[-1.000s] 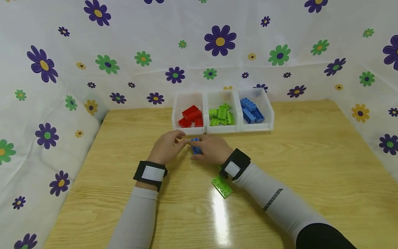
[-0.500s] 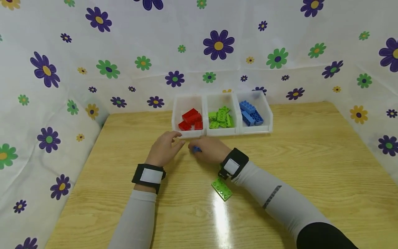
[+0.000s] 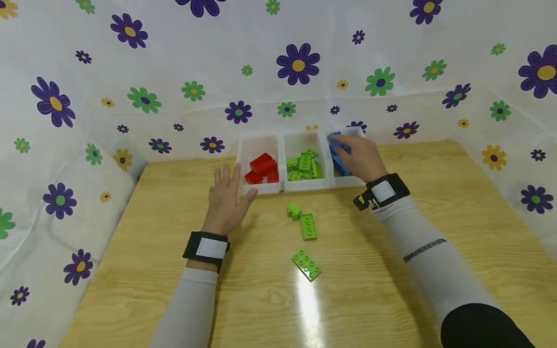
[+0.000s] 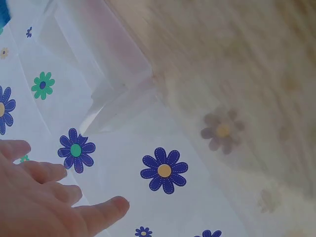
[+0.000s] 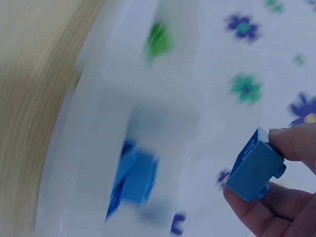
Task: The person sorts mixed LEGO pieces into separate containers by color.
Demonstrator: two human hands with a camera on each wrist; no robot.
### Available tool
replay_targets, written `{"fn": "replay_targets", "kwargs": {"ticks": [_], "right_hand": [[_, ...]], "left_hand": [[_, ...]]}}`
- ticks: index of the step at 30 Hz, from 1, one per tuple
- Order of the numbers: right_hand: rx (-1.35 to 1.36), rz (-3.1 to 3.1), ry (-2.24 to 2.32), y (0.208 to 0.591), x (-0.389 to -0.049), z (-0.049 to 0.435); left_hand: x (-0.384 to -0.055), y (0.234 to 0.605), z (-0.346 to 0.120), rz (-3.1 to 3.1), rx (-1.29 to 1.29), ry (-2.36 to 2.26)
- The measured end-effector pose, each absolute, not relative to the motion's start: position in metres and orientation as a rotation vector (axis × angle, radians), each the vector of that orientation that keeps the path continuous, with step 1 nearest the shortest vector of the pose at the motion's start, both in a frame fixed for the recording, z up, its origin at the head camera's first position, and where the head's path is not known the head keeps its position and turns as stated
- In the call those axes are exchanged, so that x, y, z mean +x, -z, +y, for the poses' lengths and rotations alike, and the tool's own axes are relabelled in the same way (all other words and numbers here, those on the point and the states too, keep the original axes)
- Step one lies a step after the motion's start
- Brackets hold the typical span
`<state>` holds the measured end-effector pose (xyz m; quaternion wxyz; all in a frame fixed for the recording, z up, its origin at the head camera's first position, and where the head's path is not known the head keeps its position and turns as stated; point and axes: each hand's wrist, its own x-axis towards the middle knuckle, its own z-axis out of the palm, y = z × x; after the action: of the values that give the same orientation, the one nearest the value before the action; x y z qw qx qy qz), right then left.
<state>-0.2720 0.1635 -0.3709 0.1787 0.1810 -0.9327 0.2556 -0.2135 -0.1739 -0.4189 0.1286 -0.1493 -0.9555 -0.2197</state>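
My right hand (image 3: 359, 157) pinches a blue toy brick (image 5: 254, 170) between thumb and fingers, above the bin of blue bricks (image 5: 138, 177). In the right wrist view its studs face the palm side. My left hand (image 3: 226, 205) has its fingers spread and straight at the left side of the bin of red bricks (image 3: 263, 167), holding nothing. On the table lie a small green brick (image 3: 294, 210), a green brick (image 3: 308, 226) close by it, and another green brick (image 3: 306, 265) nearer the front.
Three white bins (image 3: 304, 185) stand in a row at the back of the wooden table (image 3: 174, 203); the middle one contains several green bricks (image 3: 305, 164). Behind them rises a flower-patterned white cloth (image 3: 243, 43), which also covers both sides.
My right hand has moved from the table's middle rightward and back to the blue bin, carrying the blue brick and uncovering green bricks. My left hand's fingers have straightened and spread.
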Motion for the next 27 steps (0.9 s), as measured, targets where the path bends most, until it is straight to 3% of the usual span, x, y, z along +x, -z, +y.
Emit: {"fn": "replay_targets", "kwargs": {"ticks": [5, 14, 21, 27], "right_hand": [[0.405, -2.825, -0.371, 0.384, -0.295, 0.177], [0.356, -2.797, -0.290, 0.412, -0.313, 0.178], [0.433, -2.765, -0.181, 0.421, -0.309, 0.176], [0.486, -2.637, -0.326, 0.411, -0.282, 0.182]], "left_hand": [[-0.210, 0.427, -0.176, -2.838, -0.439, 0.671], [-0.209, 0.431, -0.172, -2.882, -0.427, 0.736], [-0.211, 0.427, -0.174, -2.884, -0.447, 0.724], [-0.211, 0.423, -0.173, -2.895, -0.473, 0.735]]}}
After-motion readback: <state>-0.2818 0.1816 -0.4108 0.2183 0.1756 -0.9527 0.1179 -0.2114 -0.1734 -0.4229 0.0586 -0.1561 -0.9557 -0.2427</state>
